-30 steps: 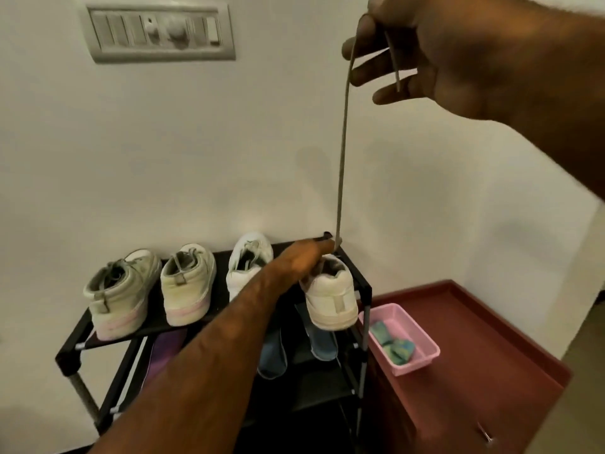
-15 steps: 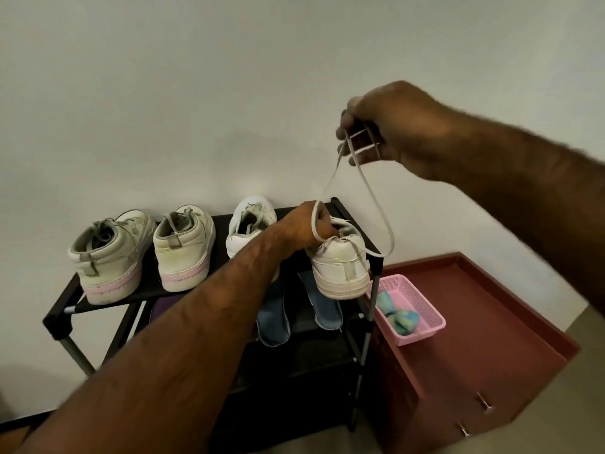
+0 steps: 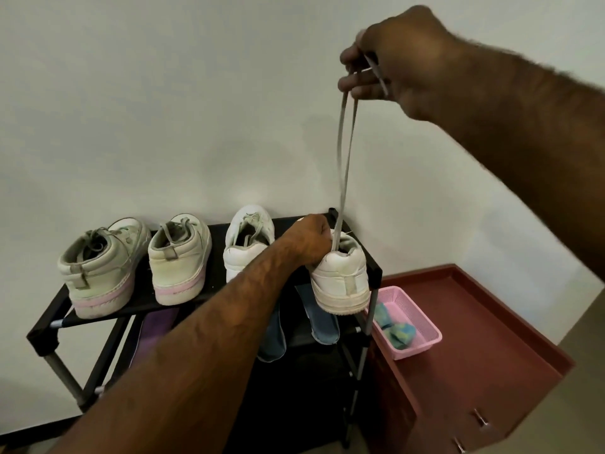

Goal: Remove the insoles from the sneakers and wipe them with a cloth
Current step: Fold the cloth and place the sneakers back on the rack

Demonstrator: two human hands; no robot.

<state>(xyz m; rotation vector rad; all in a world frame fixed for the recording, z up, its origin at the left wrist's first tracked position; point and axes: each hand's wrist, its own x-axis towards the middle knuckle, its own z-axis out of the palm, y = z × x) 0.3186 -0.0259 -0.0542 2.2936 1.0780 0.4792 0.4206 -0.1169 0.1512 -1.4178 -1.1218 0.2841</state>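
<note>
- A red cabinet [image 3: 474, 339] stands right beside a black shoe rack [image 3: 214, 234].
- Four sneakers sit on the rack's top shelf. Two are greenish with pink soles [image 3: 101, 270], and two are white.
- The white sneaker [image 3: 340, 276] at the right end is the one being worked on. Its heel hangs over the shelf edge.
- Two blue insoles [image 3: 322, 322] lie on the shelf below, already out of the shoes. A purple insole [image 3: 154, 329] lies there too.
- A pink basket [image 3: 422, 335] sits on the cabinet with the cloth [image 3: 397, 332] inside, and nobody is touching it.
- The left hand [image 3: 309, 240] is curled over the top of the white sneaker and holds it down.
- The right hand [image 3: 393, 60] is up high and pinches the lace [image 3: 343, 165] in its fingers.
- Half a second ago the lace hung in a loose loop and the right hand was lower. Now the hand has gone up and the lace is pulled tight in two lines.
- I think this is lace work, not wiping. I cannot tell if the lace is going in or coming out.
</note>
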